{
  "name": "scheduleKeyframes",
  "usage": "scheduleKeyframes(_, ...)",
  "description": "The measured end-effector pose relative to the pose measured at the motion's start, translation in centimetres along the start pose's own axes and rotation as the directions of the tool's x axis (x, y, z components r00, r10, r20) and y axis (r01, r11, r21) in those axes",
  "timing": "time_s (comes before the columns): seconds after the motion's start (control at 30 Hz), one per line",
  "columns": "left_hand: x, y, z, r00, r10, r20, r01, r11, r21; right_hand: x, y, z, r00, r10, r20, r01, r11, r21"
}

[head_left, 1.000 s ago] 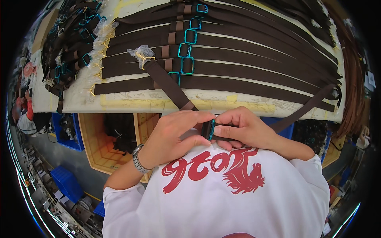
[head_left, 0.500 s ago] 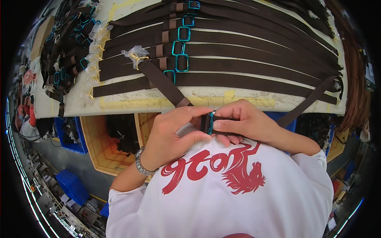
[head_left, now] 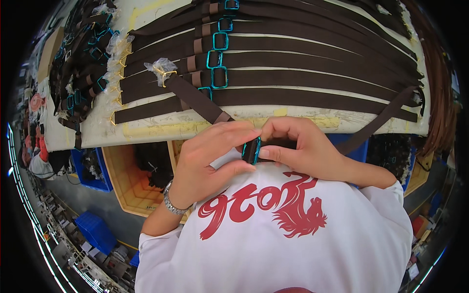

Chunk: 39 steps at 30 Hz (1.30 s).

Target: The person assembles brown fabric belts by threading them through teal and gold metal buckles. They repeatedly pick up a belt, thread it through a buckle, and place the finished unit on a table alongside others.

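Item: teal buckle point(head_left: 252, 150) on a dark brown strap point(head_left: 198, 100), held close to my chest over the white shirt point(head_left: 293, 229), just below the near edge of the work table point(head_left: 146, 129).

Risks, as I judge them:
- The buckle is pinched edge-on between few fingertips; a small twist could let it slip down against my shirt.
- The strap runs up over the table edge on both sides, left past a plastic-wrapped gold fitting point(head_left: 163, 71), right toward the far corner. A pull toward me could drag it across the neat row of finished straps point(head_left: 312, 78) and disturb their teal buckles point(head_left: 219, 77).
- The strap could feed through the frame twisted; the part inside my grip is hidden, so I cannot tell its lie.
- Open yellow bin point(head_left: 129, 180) and blue bins sit under the table; anything dropped would likely land there.

Pose:
- Left hand point(head_left: 207, 161): wrist bent, watch band point(head_left: 172, 204) showing, palm down; fingers closed in a pinch, index stretched over the top of the buckle, thumb under it.
- Right hand point(head_left: 305, 146): forearm coming in from the right, fingers curled shut over the strap, thumb tip pressed to the buckle's right side.
- Both hands touch at the buckle.
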<state>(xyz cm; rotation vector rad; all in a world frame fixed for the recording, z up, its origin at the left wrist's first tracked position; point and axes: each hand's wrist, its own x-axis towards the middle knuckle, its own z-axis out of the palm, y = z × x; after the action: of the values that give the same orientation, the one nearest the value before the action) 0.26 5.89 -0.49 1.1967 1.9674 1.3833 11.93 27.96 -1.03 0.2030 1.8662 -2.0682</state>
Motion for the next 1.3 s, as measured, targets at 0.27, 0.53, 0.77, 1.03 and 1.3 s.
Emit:
scheduleKeyframes(0.27, 0.7, 1.0, -1.6, 0.999, 0.021, 0.042, -0.023, 0.999, 0.041, 0.9, 0.5, 0.6, 0.978, -0.203, 0.045, 0.194, 0.969, 0.152)
scheduleKeyframes(0.53, 1.1, 2.0, -1.6, 0.975, 0.103, 0.199, -0.183, 0.878, 0.443, 0.4, -0.1, 0.7, 0.973, -0.231, -0.009, 0.23, 0.97, -0.085)
scheduleKeyframes(0.77, 1.3, 0.9, 0.2, 0.969, 0.151, 0.194, -0.231, 0.826, 0.514, 0.1, 0.6, 0.3, 0.969, -0.226, -0.098, 0.193, 0.945, -0.263)
scheduleKeyframes(1.03, 1.7, -0.6, -1.7, 0.959, 0.053, 0.278, -0.084, 0.992, 0.099, 0.4, 0.4, 0.0, 0.952, -0.305, -0.017, 0.283, 0.905, -0.319)
scheduleKeyframes(1.3, 0.8, -0.9, 0.5, 0.977, 0.17, 0.129, -0.197, 0.953, 0.232, -0.2, 0.7, 0.2, 0.992, -0.117, -0.041, 0.104, 0.963, -0.247)
